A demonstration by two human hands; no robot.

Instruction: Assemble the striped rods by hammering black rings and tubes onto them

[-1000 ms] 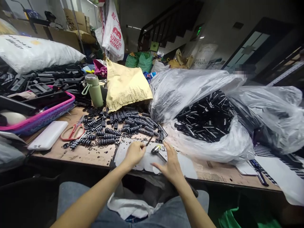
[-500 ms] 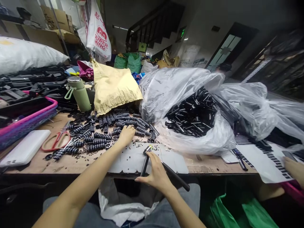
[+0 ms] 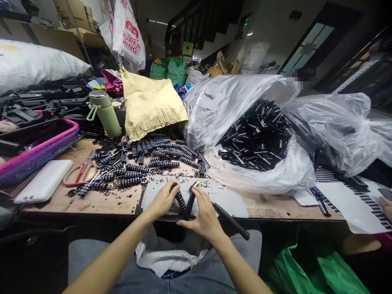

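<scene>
My left hand [image 3: 162, 199] is closed on a black ribbed piece with white dots [image 3: 180, 199], held tilted above the white sheet [image 3: 226, 204] at the table's front edge. Just right of it, my right hand [image 3: 206, 212] grips a slim black tube [image 3: 190, 204] between thumb and fingers. A shiny end with a yellow-green spot shows by the fingertips. From behind this hand a long black handle [image 3: 231, 220] slants down to the right; whether the hand also holds it, I cannot tell. More dotted ribbed pieces [image 3: 131, 179] lie heaped beyond my left hand.
A clear plastic bag [image 3: 211, 118] spills black rods [image 3: 254, 139]. Behind the heap sits a yellow sack [image 3: 153, 106]. Red-handled scissors [image 3: 80, 173], a white slab-like object [image 3: 44, 181], a green flask [image 3: 107, 116] and a pink-rimmed basket [image 3: 65, 130] stand left. Another person's hand [image 3: 386, 206] shows far right.
My left hand has come back from the heap toward my right hand, bringing a dotted ribbed piece. The right hand keeps its grip on the tube. The view has shifted slightly.
</scene>
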